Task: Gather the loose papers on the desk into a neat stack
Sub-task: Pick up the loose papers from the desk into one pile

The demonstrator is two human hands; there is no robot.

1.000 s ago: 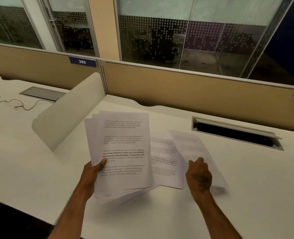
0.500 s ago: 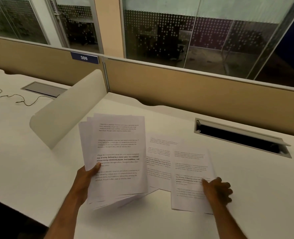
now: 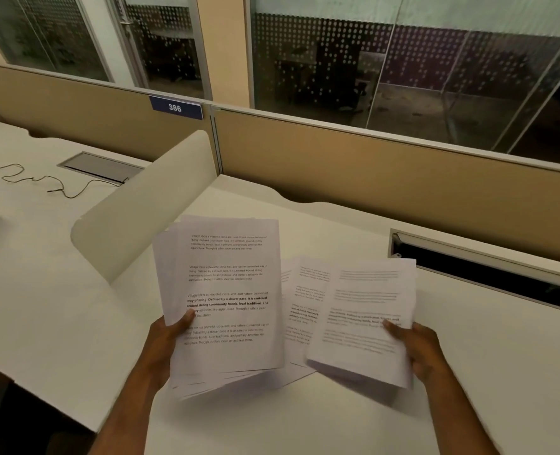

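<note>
White printed sheets are what this is all about, and one of them has just left the desk [image 3: 469,372]. A second ago the right hand [image 3: 416,348] was flat on a page lying out to the right; half a second ago it had dragged that page in close; now the page [image 3: 367,320] is up in the air, pinched at its right edge between thumb and fingers, tilted and a little blurred with motion. So the gathering goes on sheet by sheet, and this one looks bound for the bundle next.

That bundle [image 3: 226,300] sits in the left hand [image 3: 168,339], as it did a second ago, the grip closed on its lower left edge with the thumb across the front page. It is held up facing the person, its lower edge close above the desk. It is far from neat: the edges fan out at the top left and along the bottom, so squaring up is still to come.

Between the two hands a few more pages [image 3: 301,300] lie flat on the desk, overlapping, partly hidden behind what is held. I judge those are the last to collect.
</note>
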